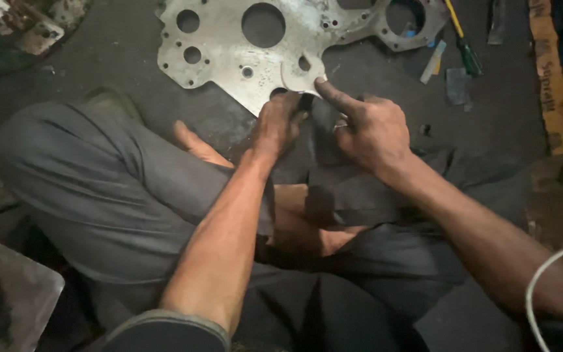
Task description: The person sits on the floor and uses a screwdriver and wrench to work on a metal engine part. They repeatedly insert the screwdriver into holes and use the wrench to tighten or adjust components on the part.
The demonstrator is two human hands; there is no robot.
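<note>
A flat grey metal plate with several round holes lies on the dark floor in front of my crossed legs. My left hand is closed around a small dark object at the plate's near edge; what it is cannot be told. My right hand rests beside it, forefinger stretched out and pressing on the plate's rounded lower tab. A ring shows on one right finger. Both hands are grimy.
A screwdriver with a yellow shaft and green handle lies to the right of the plate. A yellow strip runs along the right edge. Rusty metal parts sit at top left. A white cable curves at bottom right.
</note>
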